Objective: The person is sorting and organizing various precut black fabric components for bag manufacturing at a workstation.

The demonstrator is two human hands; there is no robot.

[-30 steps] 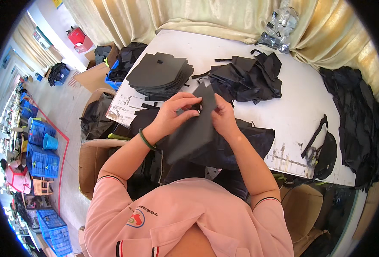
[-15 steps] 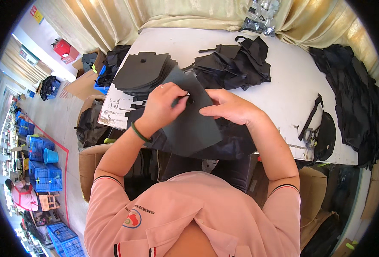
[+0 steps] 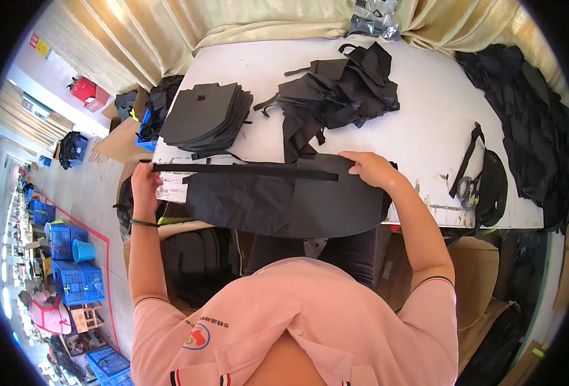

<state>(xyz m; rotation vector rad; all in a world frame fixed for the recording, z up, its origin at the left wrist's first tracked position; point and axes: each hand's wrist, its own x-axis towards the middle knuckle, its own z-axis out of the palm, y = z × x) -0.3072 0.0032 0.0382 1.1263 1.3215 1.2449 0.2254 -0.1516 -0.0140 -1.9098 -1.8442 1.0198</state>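
Since the earlier frame, the left hand (image 3: 144, 183) has travelled from the middle of the dark grey panel (image 3: 339, 209) out to the far left, drawing a black strap (image 3: 233, 170) into a long, nearly straight line. The panel, tilted up between both hands before, now lies flatter near the front edge of the bench (image 3: 435, 128), its curved lower rim reaching the person's lap side.

The left hand is closed in a pinch on the strap's outer end. The right hand (image 3: 371, 170) rests at the panel's upper edge with thumb and forefinger spread apart; whether it grips or merely steadies the sheet cannot be told. The strap's other end meets the panel just below that thumb, seemingly at a slot, though the opening itself is hidden. A black fabric piece (image 3: 239, 202) lies beside and partly under the panel, below the strap.

The step in hand appears to be pulling the strap out to length while the panel is held back. The next move seems to call for a steady right hand and a flat, untwisted strap. Farther back lie a stack of similar panels (image 3: 197, 119) and a heap of black fabric (image 3: 342, 90).
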